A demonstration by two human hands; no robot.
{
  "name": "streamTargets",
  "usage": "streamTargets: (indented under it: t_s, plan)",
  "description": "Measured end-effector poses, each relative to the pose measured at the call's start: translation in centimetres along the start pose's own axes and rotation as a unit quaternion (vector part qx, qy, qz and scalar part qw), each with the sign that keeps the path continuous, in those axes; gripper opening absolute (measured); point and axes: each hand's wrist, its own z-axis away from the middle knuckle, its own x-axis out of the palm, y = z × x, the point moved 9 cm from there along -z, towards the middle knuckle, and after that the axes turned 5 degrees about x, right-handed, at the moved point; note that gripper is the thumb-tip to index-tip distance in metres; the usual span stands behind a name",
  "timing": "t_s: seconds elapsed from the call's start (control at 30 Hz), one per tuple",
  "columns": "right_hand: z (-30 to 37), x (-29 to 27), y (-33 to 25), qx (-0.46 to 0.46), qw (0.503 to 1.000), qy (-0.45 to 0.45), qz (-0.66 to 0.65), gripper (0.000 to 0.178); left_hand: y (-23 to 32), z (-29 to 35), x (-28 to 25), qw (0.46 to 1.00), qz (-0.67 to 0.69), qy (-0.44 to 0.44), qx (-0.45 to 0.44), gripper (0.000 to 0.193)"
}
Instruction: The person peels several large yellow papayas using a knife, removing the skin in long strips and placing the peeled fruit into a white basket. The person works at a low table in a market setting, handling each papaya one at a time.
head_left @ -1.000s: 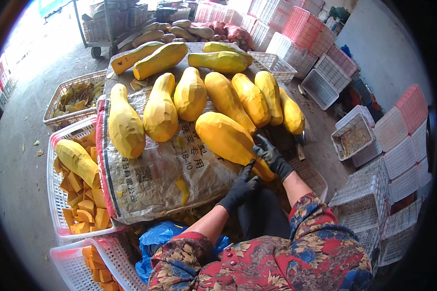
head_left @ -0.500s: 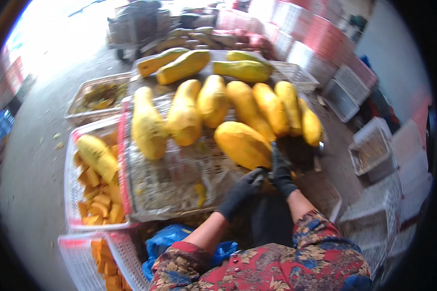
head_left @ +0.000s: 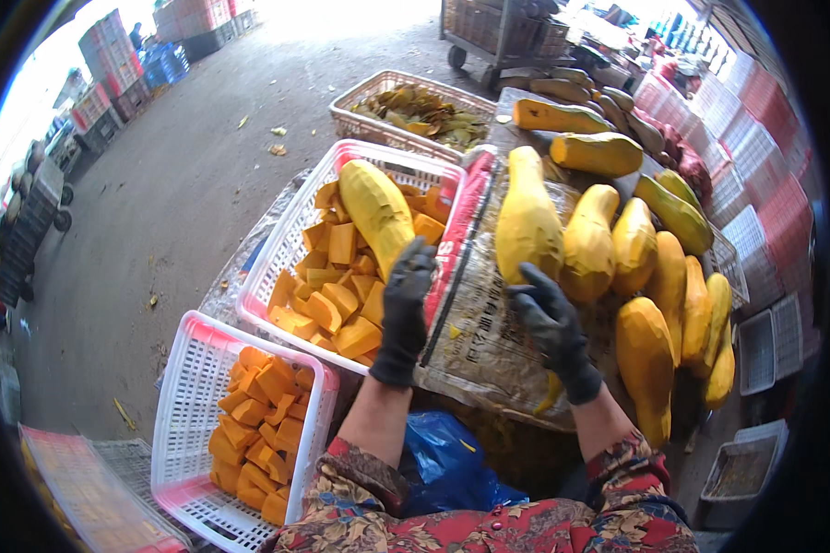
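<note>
Both my hands wear dark gloves. My left hand (head_left: 404,309) is at the lower end of a peeled yellow squash (head_left: 376,210), which lies on cut chunks in a white-and-pink crate (head_left: 277,297); I cannot tell whether it touches. My right hand (head_left: 551,327) is held above the sack-covered table (head_left: 466,341), fingers apart and nothing in them. Just beyond its fingertips is another long peeled squash (head_left: 528,217). Several more peeled squashes (head_left: 590,241) lie in a row to its right. The nearest squash (head_left: 644,359) rests at the table's right side.
A second crate (head_left: 180,433) of orange squash chunks (head_left: 260,429) stands at the near left. Beyond the table is a basket (head_left: 346,120) of peelings. A blue plastic bag (head_left: 447,461) is below the table's front edge. Stacked crates (head_left: 761,221) line the right side.
My view has swung left toward the crates. My hands have left the squash at the table's near edge and moved apart, the left one to the squash in the crate.
</note>
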Motion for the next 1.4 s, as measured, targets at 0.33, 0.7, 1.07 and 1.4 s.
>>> streamTargets:
  t_s: [0.33, 0.7, 1.07, 1.4]
  plan:
    - [-21.1, 14.6, 12.2, 0.079, 0.962, -0.019, 0.261, 0.075, -27.2, 1.8, -3.1, 0.809, 0.429, 0.248, -0.315, 0.039]
    - [-23.1, 16.4, 15.8, 0.154, 0.968, -0.086, 0.176, 0.086, -26.7, -1.8, -1.1, 0.741, 0.57, 0.18, -0.306, 0.051]
    - [-19.8, 18.5, 9.7, 0.071, 0.984, -0.068, 0.146, 0.113, -23.9, -2.3, 1.1, 0.659, 0.68, 0.099, -0.304, 0.057]
    - [-13.3, 17.7, 1.4, -0.181, 0.958, -0.004, 0.22, 0.109, -15.3, -3.5, -1.6, 0.773, 0.576, 0.085, -0.252, 0.068]
